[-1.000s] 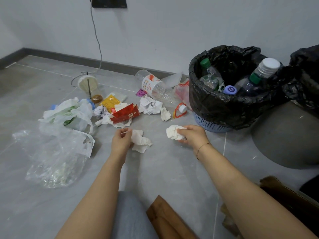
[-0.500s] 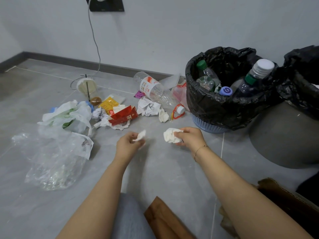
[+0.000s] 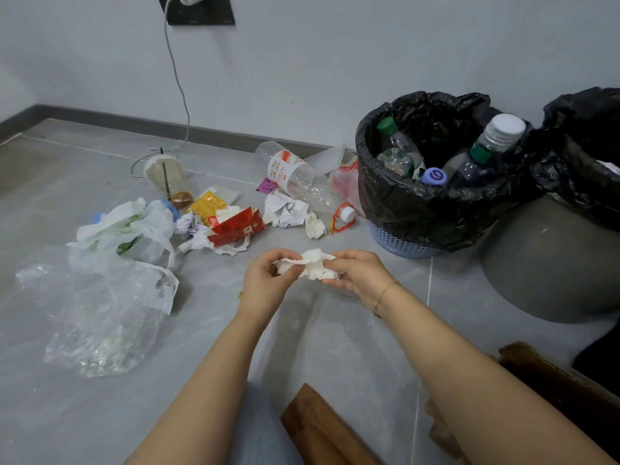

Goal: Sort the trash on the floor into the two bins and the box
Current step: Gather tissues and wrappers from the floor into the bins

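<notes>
The tissue (image 3: 313, 267) is up off the floor, in the middle, held between both hands. It lies sideways, long way going left to right. The left hand (image 3: 268, 281) pinches its left end with curled fingers. The right hand (image 3: 360, 273) grips its right end, fingers curled around it. The hands are almost touching.

The bottle bin (image 3: 432, 199) is to the far right, just beyond the right hand. The gray bin (image 3: 553, 263) is further right. The box (image 3: 553, 380) is near, at the right. So the right hand is the closer one to all three. More trash lies on the floor (image 3: 84, 414), far and left.
</notes>
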The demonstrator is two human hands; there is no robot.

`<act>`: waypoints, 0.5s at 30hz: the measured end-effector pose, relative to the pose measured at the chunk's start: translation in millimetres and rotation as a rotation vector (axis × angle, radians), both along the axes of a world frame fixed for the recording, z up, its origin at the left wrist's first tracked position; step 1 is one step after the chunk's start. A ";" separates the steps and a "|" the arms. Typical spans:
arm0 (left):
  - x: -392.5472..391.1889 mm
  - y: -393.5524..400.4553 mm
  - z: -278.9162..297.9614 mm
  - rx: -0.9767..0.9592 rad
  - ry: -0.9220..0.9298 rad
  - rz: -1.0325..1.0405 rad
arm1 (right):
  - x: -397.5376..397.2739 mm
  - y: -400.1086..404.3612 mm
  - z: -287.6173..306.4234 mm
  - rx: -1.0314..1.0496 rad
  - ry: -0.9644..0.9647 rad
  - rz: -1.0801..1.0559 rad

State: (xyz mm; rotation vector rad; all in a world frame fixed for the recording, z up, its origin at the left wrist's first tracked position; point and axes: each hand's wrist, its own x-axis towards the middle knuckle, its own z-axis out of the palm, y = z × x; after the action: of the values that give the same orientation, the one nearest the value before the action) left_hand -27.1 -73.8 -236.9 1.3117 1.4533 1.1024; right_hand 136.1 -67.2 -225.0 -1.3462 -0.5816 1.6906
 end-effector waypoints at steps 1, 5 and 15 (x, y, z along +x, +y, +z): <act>-0.7 0.5 -3.1 0.050 0.099 -0.015 | 0.6 0.1 0.5 -0.004 0.030 -0.008; 0.5 1.6 -6.6 0.224 0.298 -0.063 | 2.6 1.0 1.8 -0.028 0.163 -0.007; 14.9 2.6 -4.8 0.114 0.095 -0.166 | -1.2 3.4 -2.2 0.081 0.007 -0.098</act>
State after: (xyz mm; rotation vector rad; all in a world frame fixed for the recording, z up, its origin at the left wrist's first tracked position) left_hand -12.2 -71.2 -241.6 1.5543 1.3390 1.0374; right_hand 134.8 -63.8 -227.2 -1.2902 -0.5653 1.5752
